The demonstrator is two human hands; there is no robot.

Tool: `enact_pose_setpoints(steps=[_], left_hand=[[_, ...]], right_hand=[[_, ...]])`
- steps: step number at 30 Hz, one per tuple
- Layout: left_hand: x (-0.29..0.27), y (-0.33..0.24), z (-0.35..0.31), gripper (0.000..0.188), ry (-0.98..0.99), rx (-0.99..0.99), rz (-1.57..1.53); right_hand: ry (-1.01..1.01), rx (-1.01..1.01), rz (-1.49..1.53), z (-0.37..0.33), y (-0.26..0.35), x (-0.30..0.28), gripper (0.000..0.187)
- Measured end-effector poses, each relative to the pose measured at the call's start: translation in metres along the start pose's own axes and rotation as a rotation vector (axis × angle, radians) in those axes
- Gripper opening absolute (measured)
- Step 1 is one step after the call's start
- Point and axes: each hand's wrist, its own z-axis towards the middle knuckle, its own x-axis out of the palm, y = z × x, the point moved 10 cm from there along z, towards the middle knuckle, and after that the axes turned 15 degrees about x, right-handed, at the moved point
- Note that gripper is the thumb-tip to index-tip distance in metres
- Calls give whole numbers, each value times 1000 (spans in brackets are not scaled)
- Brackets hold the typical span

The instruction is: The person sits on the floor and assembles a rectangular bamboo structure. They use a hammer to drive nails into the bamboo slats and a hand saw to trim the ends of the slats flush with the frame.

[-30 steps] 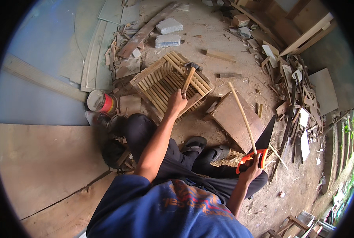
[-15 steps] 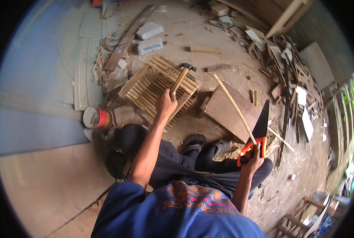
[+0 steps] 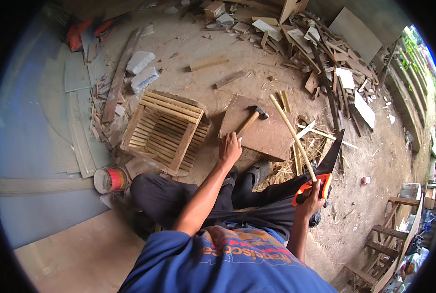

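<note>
My left hand (image 3: 231, 148) is closed round the handle end of a claw hammer (image 3: 250, 120). The hammer's head is over the top of a low brown wooden block or box (image 3: 276, 138); I cannot tell whether it touches. In my right hand (image 3: 312, 201) is a handsaw (image 3: 332, 155) with an orange and black handle, its dark blade pointing up and away. The same hand holds a thin pale stick (image 3: 292, 131) that slants forward to the left. Left of the hammer, a crate of wooden slats (image 3: 183, 146) rests on the ground.
A red and yellow can (image 3: 114, 179) stands by my left knee. Two whitish blocks (image 3: 143, 78) and a long plank (image 3: 121, 73) lie far left. Scrap wood (image 3: 320, 49) is heaped far right, straw-like shavings (image 3: 282, 176) nearer. A wooden ladder-like frame (image 3: 386, 249) is at lower right.
My left hand has carried the hammer from above the slatted crate rightward to the brown block. The view has shifted too. My right hand still holds the saw and stick.
</note>
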Motion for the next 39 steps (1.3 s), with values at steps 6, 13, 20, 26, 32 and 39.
enact_pose_setpoints(steps=[6,13,20,26,32,39], left_hand=[[-147,18,15,42,-299,201,176],[-143,180,-95,76,432,-515,-220],[-136,142,-98,85,215,-671,-86],[-69,105,-94,85,-57,-811,-387],[-67,161,-145,66,-858,-1040,-686],[-163,115,-121,67,-1113,-450,-1475]], right_hand=[[84,83,23,7,-31,-2,18],[221,145,-138,-3,-49,34,20],[369,79,-276,-11,-52,77,16],[554,-74,-405,-27,-63,150,16],[916,-40,-468,-52,-102,250,13],[933,-230,-638,-59,-138,292,20]])
